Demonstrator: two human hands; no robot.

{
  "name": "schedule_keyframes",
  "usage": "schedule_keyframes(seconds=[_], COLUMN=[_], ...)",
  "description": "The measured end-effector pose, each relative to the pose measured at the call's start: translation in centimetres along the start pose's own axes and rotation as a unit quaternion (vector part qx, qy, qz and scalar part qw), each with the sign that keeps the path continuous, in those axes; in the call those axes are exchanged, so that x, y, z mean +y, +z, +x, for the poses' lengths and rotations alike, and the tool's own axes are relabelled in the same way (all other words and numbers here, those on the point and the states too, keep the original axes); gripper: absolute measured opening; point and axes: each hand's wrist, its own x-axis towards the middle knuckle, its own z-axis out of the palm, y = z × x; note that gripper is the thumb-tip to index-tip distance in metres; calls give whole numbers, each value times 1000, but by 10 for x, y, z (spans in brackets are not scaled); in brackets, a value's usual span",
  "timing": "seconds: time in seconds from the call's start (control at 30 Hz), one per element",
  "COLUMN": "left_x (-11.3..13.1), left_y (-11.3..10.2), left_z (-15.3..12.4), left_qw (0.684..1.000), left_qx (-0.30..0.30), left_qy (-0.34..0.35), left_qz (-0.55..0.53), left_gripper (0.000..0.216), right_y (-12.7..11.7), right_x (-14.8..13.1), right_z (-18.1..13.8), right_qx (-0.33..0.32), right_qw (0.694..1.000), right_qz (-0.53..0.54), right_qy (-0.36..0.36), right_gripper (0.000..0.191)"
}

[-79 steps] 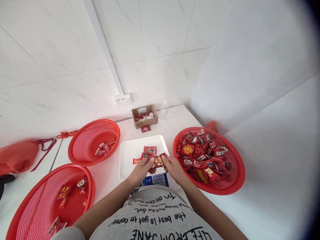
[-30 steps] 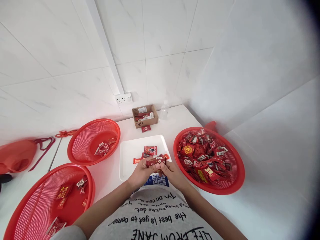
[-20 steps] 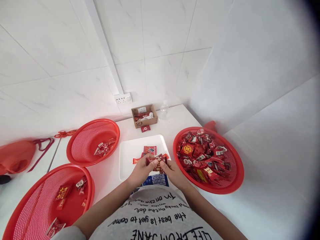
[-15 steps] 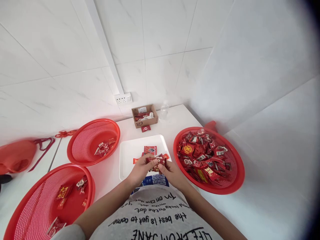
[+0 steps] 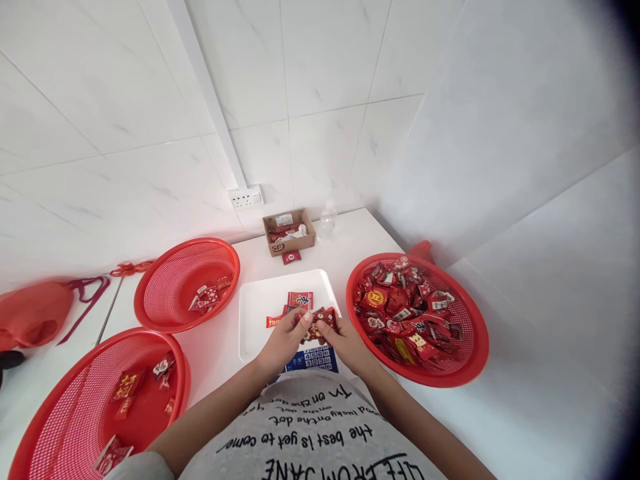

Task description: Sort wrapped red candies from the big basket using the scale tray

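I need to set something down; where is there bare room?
The white tabletop is bare between the clear bottle and the right basket, and in a strip between the left baskets and the tray. Crowded: the tray's middle, where the left hand and right hand hold red packets over others, and the right basket, heaped with more.

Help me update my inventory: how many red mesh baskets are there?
3: the right basket, the upper-left basket and the lower-left basket, which the frame cuts off. Others may be hidden.
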Motion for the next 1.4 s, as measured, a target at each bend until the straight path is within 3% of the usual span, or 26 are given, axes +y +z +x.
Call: schedule_keyframes(seconds=[0.2,0.43,0.67,1.13,1.4], left_x=[-1,1,-6,-8,-5], left_y=[-2,0,-1,2,5], left_z=[-1,1,4,7,5], left_qw=[999,999,996,998,999], left_qx=[-25,-16,-15,-1,-3], left_qy=[17,12,5,-1,-33], left_qz=[33,43,89,56,4], left_gripper=[33,34,42,41,41], right_y=[-1,2,3,10,9], right_x=[3,4,1,2,-1], right_z=[1,3,4,4,0], right_qx=[27,7,58,71,29], right_qw=[999,997,995,997,998], right_qz=[30,67,69,24,50], right_qy=[3,28,31,1,-23], right_gripper=[32,31,22,25,25])
